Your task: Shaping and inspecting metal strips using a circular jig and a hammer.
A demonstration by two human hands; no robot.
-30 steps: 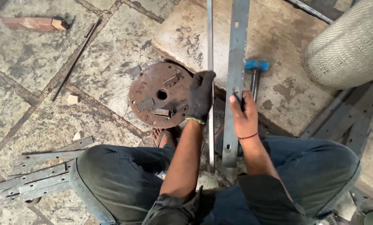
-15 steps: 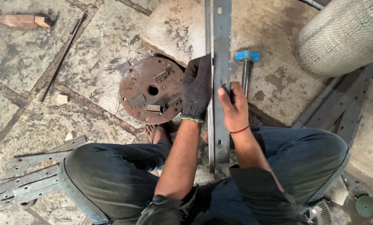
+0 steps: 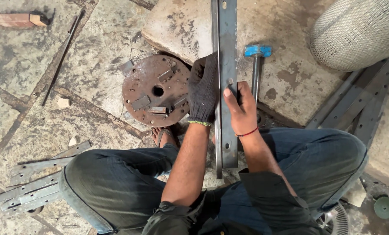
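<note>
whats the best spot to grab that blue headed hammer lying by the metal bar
Probably the bare middle of the hammer shaft, coming down from above with fingers across it. It lies flat on the stone slab, blue head pointing away, shaft free on its right side. The right hand and long metal bar crowd its left side and near end.

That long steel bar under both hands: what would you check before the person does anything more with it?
1. Left hand gloved and gripping the steel bar: ok.
2. Right hand protected: not ok, it is bare, thumb on the bar.
3. Bar supported: ok, it lies along the stone slab.
4. Hammer within reach: ok, beside the right hand on the slab.
5. Foot safe: not ok, it wears an open sandal next to the rusty disc.
6. Bar's far end: cannot tell, it runs out of view.
</note>
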